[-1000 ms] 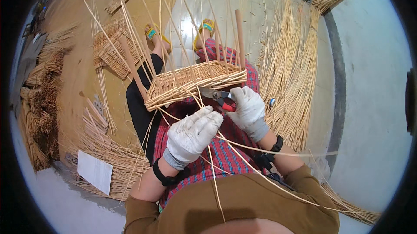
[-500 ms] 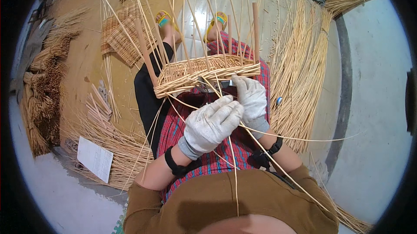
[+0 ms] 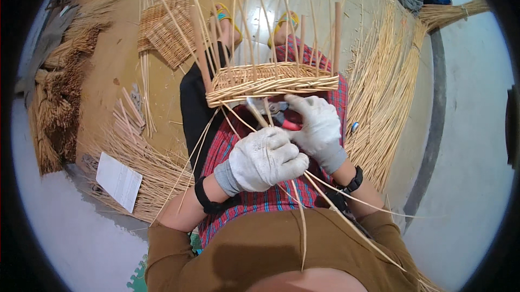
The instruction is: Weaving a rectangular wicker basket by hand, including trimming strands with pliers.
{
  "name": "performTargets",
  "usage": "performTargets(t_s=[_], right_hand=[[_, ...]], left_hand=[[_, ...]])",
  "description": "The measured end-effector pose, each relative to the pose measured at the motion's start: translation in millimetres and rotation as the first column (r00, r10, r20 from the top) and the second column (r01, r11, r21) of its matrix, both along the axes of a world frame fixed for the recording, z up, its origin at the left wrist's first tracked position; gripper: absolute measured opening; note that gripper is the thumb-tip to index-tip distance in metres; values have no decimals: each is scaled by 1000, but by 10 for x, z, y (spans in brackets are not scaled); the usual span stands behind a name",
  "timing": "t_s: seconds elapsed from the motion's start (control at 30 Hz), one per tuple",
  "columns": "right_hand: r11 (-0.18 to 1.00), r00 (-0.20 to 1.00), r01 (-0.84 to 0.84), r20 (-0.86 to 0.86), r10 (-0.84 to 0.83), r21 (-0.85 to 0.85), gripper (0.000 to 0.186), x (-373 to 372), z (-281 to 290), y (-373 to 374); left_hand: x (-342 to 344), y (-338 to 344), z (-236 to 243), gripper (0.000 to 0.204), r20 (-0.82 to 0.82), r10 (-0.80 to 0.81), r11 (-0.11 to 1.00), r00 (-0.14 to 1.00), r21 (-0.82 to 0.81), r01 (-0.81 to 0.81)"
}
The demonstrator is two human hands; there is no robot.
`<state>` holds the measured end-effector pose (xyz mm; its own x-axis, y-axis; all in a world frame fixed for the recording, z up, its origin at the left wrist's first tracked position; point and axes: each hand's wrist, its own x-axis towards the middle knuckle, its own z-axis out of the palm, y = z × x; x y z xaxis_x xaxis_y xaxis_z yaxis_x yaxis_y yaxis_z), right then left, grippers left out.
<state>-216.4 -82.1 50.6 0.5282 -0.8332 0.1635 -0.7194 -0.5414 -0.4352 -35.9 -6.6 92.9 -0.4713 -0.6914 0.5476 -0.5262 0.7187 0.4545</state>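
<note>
Below basket (image 3: 271, 82), gloved hands (image 3: 292, 143) clenched

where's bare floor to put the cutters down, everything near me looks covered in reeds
Bare floor lies to the right, past the reed pile. A smaller patch sits left, between the dark bundles and the woven mat. The lap is crowded: basket, both hands and loose strands.

I see a flat woven wicker panel (image 3: 165, 29) on the brown floor (image 3: 116, 70), dark straw bundles (image 3: 51, 108) at the left, a white paper sheet (image 3: 118, 181) nearer me, and long pale reeds (image 3: 387, 91) spread at the right.
</note>
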Motion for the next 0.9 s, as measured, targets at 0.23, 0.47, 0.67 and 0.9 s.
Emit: performTargets(t_s=[0.23, 0.47, 0.67, 0.9], right_hand=[[945, 952, -303, -87, 294, -120, 38, 277, -427, -32], [892, 896, -433, -167, 411, -129, 29, 430, -163, -175], [935, 924, -305, -182, 337, 182, 50, 455, 299, -260], [925, 909, -221, -279, 310, 308, 42, 466, 531, -220]], left_hand=[[-13, -204, 227, 39, -126, 224, 973, 966, -26, -229], [139, -100, 387, 44, -266, 465, 885, 844, 115, -451], [1357, 330, 336, 30, -883, 465, 837, 62, 415, -356], [2584, 2539, -1258, 35, -38, 950, -182, -311, 742, -645]])
